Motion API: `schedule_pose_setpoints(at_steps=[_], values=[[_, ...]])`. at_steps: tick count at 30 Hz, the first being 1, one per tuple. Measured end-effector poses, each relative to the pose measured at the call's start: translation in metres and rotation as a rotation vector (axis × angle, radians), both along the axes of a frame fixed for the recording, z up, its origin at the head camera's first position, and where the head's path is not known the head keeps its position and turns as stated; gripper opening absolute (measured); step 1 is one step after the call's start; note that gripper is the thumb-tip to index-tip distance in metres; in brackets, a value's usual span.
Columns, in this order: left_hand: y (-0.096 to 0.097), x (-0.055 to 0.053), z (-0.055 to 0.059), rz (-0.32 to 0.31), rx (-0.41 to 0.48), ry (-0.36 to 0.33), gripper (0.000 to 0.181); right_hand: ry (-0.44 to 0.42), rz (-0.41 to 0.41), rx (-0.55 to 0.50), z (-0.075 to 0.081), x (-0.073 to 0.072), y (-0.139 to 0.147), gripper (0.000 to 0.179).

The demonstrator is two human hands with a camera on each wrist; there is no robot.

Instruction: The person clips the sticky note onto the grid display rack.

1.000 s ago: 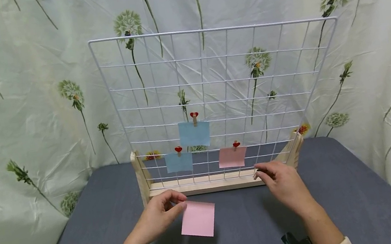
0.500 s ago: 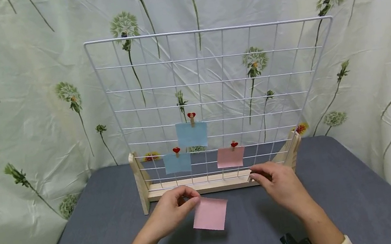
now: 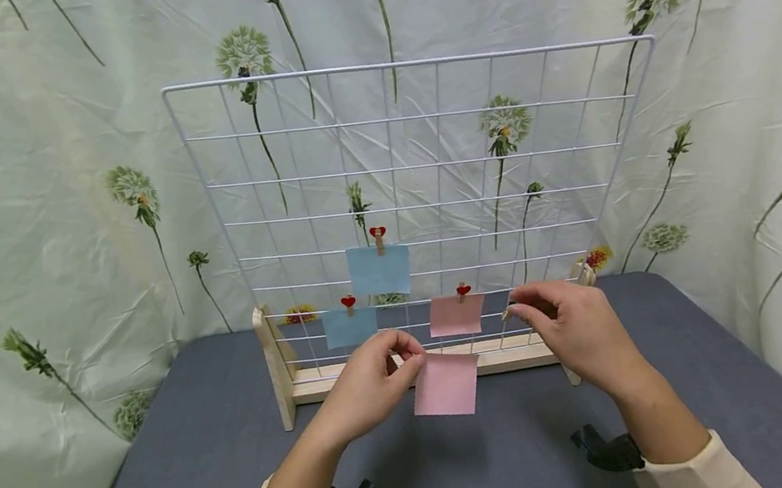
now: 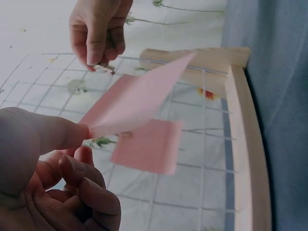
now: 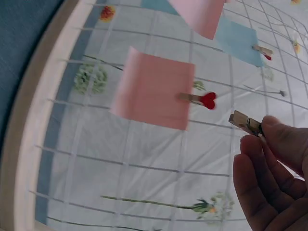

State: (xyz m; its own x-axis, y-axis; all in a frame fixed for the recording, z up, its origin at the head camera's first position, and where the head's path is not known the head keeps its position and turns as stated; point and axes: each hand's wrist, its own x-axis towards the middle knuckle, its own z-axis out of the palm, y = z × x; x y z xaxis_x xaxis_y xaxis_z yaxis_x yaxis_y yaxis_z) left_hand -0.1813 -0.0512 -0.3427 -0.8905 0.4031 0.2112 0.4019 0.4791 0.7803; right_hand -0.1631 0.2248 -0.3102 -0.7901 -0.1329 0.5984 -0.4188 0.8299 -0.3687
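My left hand [image 3: 379,381] pinches a pink paper note [image 3: 447,385] by its upper left corner, in front of the rack's wooden base. In the left wrist view that note [image 4: 139,98] stands out from between thumb and finger. My right hand [image 3: 576,326] holds a small wooden clothespin [image 5: 246,122] between thumb and fingers, near the lower right of the white wire grid [image 3: 417,164]. A second pink note [image 3: 456,315] hangs on the grid between the hands, under a clothespin with a red heart [image 5: 208,100].
Two blue notes, an upper one [image 3: 380,271] and a lower one [image 3: 350,327], hang left of the pink one on heart clothespins. The grid stands in a wooden base [image 3: 507,359] on a dark blue-grey table [image 3: 228,471]. A flower-printed curtain [image 3: 42,245] hangs behind.
My left hand has moved right and up with the pink note, closer to the grid. The right hand dipped slightly left, then rose toward the grid with the clothespin.
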Motion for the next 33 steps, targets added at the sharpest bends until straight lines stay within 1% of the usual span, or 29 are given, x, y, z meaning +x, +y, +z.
schedule_pose_setpoints(at_steps=[5, 10, 15, 19, 21, 26, 29, 33], values=[[0.01, -0.005, 0.013, 0.005, 0.05, 0.006, 0.004, 0.026, 0.005, 0.023, 0.015, -0.001, 0.003, 0.019], [0.02, -0.012, 0.02, 0.041, 0.095, 0.016, 0.006, 0.049, 0.014, 0.034, 0.025, -0.001, 0.005, 0.019], [0.032, -0.019, 0.029, 0.073, 0.124, 0.051, 0.008, 0.078, -0.005, 0.054, 0.037, -0.005, 0.009, 0.017], [0.043, -0.025, 0.039, 0.093, 0.137, 0.113, 0.01, 0.119, -0.005, 0.07, 0.049, -0.011, 0.011, 0.016], [0.049, -0.028, 0.043, 0.1, 0.129, 0.151, 0.011, 0.141, -0.007, 0.074, 0.055, -0.014, 0.012, 0.015], [0.064, -0.033, 0.053, 0.126, 0.085, 0.252, 0.013, 0.199, 0.002, 0.073, 0.068, -0.02, 0.013, 0.013], [0.071, -0.036, 0.058, 0.149, 0.045, 0.31, 0.014, 0.206, 0.001, 0.085, 0.074, -0.022, 0.013, 0.012], [0.078, -0.039, 0.062, 0.163, 0.014, 0.354, 0.015, 0.217, -0.017, 0.11, 0.077, -0.022, 0.013, 0.011]])
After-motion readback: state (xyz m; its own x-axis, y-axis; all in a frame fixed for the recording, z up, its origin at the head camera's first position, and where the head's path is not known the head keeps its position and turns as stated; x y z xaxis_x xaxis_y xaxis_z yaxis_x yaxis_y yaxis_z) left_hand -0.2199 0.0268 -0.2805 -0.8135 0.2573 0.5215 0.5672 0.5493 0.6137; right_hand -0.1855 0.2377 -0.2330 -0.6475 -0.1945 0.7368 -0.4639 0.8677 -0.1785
